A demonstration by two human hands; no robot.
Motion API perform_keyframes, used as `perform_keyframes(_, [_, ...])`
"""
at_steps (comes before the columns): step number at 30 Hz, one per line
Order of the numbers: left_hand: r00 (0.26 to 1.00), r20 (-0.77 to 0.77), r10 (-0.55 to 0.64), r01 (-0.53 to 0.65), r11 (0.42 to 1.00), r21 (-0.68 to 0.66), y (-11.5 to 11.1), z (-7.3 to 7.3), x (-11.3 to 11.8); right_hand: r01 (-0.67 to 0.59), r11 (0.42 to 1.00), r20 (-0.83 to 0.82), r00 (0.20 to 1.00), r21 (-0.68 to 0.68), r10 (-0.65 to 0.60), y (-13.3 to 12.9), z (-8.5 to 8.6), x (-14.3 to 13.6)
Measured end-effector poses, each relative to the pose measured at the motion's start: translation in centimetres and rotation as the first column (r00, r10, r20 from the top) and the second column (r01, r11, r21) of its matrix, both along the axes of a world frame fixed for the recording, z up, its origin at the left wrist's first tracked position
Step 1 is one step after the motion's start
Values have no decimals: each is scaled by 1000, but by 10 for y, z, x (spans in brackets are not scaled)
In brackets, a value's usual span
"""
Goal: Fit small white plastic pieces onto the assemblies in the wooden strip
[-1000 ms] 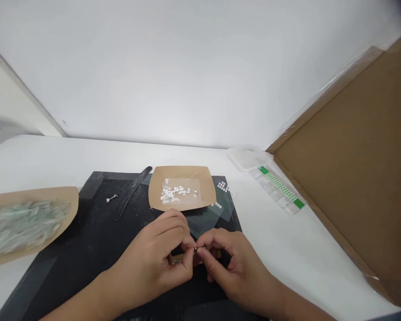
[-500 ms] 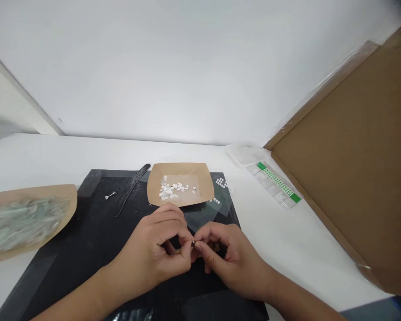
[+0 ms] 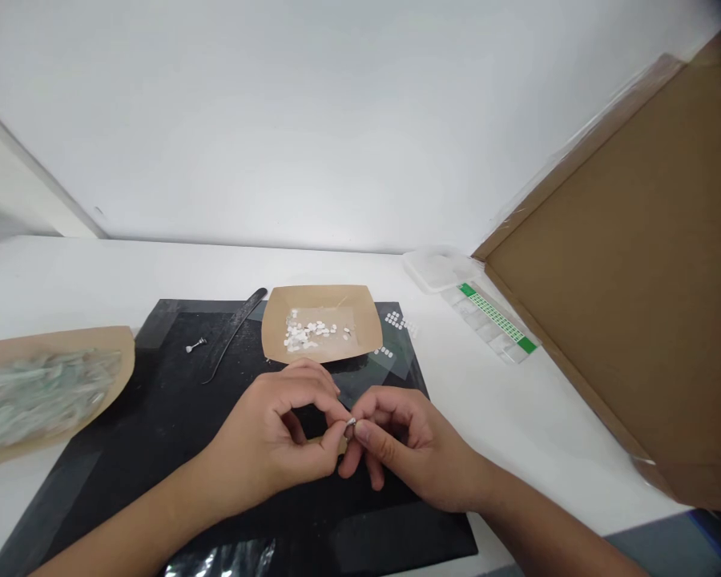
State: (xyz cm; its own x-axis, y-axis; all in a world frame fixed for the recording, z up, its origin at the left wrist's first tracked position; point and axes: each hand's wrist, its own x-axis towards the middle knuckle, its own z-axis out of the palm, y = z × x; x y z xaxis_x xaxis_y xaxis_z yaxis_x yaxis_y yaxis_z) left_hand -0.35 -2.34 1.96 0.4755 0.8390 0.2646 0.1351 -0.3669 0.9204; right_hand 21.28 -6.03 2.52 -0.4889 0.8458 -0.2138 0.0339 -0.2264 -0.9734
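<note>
Over the black mat (image 3: 174, 425), my left hand (image 3: 288, 429) and my right hand (image 3: 412, 445) meet fingertip to fingertip. Both pinch a tiny silvery piece (image 3: 351, 421), mostly hidden by the fingers; its kind cannot be made out. Just beyond the hands stands a brown paper tray (image 3: 369, 320) with small white oval pieces (image 3: 304, 335) inside. To its left lies a black nail file (image 3: 235, 332), white with dust. A small metal piece with a whitish end (image 3: 195, 345) rests on the mat beside the file.
At the left, another paper tray (image 3: 123, 340) holds many translucent greenish strips (image 3: 48, 393). White oval stickers (image 3: 400, 322) lie at the mat's far right corner. A clear compartment box with a green label (image 3: 496, 320) and a translucent lid (image 3: 436, 268) stand near a large cardboard sheet (image 3: 625, 264).
Both hands stay pinched together, with the fingers shifted so that more of the silvery piece shows. The right hand's lower fingers have opened out slightly. The whole view has moved a little.
</note>
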Motion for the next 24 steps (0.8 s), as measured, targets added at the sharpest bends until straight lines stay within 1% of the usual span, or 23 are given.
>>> perform_keyframes(6, [1000,14,9,-9,999,39,-2,3,1,-27,999,-52,998,-27,25,1,-4,1])
perform_keyframes(10, [999,20,35,-37,994,105,-3,3,2,-17,1000,-52,998,-19,16,1,-5,0])
perform_keyframes(17, [998,0,56,-54,974,219,-4,1,1,19,999,15,1000,30,-20,0,-2,-1])
perform_keyframes(20, [998,-33,53,-43,965,259,-6,1,0,14,1000,41,999,23,-15,-1,-3,0])
perform_keyframes(24, [994,-104,27,10,941,339,-6,3,-3,10,1000,50,999,18,-11,-2,-4,0])
